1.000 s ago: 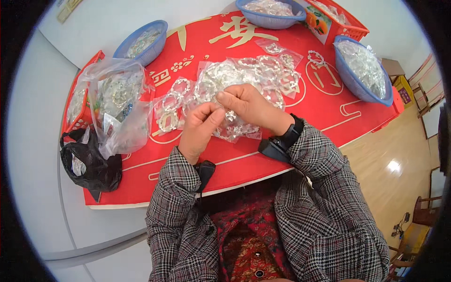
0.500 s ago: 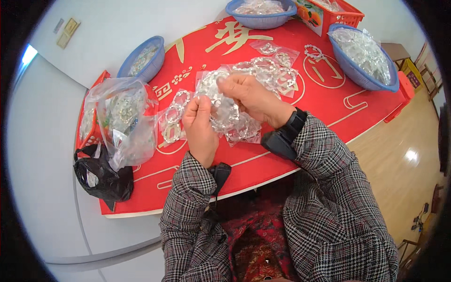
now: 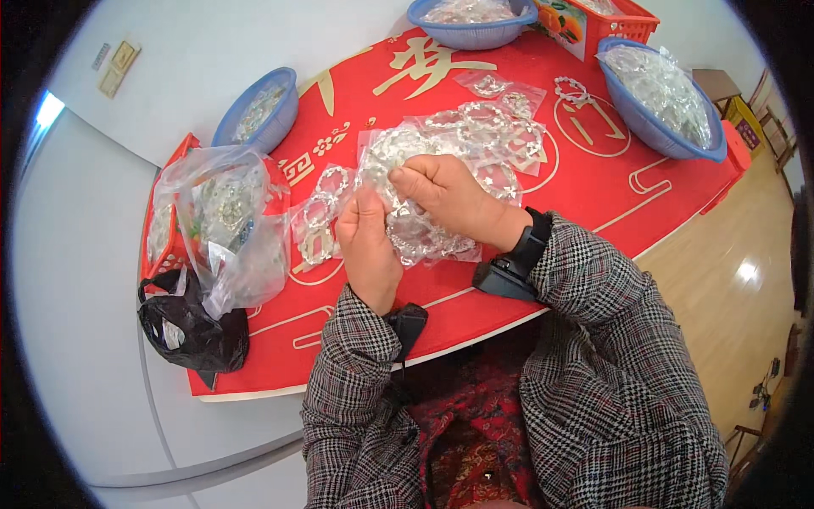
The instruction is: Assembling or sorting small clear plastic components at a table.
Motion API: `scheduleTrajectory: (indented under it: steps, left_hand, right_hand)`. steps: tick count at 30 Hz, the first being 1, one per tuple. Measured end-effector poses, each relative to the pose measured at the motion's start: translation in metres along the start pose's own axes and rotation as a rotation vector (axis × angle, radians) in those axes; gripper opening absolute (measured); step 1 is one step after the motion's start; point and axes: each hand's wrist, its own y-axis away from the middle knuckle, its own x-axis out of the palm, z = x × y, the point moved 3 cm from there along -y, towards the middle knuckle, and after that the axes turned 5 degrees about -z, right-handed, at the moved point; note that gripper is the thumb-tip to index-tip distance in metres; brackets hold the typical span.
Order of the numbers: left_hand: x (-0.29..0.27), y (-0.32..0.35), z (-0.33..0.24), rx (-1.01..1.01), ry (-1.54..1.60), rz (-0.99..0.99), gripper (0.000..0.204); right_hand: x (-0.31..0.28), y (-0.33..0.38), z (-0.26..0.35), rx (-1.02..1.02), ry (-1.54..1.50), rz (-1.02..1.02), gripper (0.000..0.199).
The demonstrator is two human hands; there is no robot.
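Both my hands are closed in a pinch above a pile of bracelets in clear bags (image 3: 424, 233). My left hand (image 3: 370, 250) has its thumb pressed on the fingers, and my right hand (image 3: 454, 195) pinches just beyond it, to the right. Between them seems to be a small clear plastic bag; its outline blends into the pile, so its contents cannot be told. Silvery and pale beaded bracelets show through the bags. More bagged bracelets (image 3: 320, 212) lie left of my left hand, and others (image 3: 496, 127) lie beyond my right hand.
On the red-covered table (image 3: 356, 339) a loose bracelet (image 3: 572, 91) lies at the right. Around the edge stand blue basins (image 3: 270, 127), (image 3: 475, 36), (image 3: 708, 140) of bagged pieces, a red basket (image 3: 632, 32), a clear bag (image 3: 271, 271) of bracelets and a black bag (image 3: 212, 339).
My hands have come slightly nearer to my body, and the right hand has lowered a little toward the left. Both keep their pinch. The whole view has shifted slightly.
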Motion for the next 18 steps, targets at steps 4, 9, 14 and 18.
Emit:
scheduleTrajectory:
  steps: [4, 9, 14, 18]
  left_hand:
    - [0.000, 0.003, -0.007, 0.077, -0.095, -0.056, 0.033]
    - [-0.003, 0.001, -0.010, 0.112, -0.182, -0.049, 0.035]
    - [0.001, 0.005, -0.016, 0.151, -0.228, -0.089, 0.037]
    - [0.001, 0.004, -0.016, 0.177, -0.217, -0.110, 0.038]
  right_hand:
    - [-0.003, 0.003, 0.004, 0.204, -0.056, 0.083, 0.027]
    - [0.000, 0.004, -0.005, 0.175, -0.222, 0.030, 0.025]
    - [-0.001, 0.005, 0.001, 0.265, -0.376, 0.122, 0.021]
    - [0.003, 0.007, 0.001, 0.300, -0.451, 0.052, 0.020]
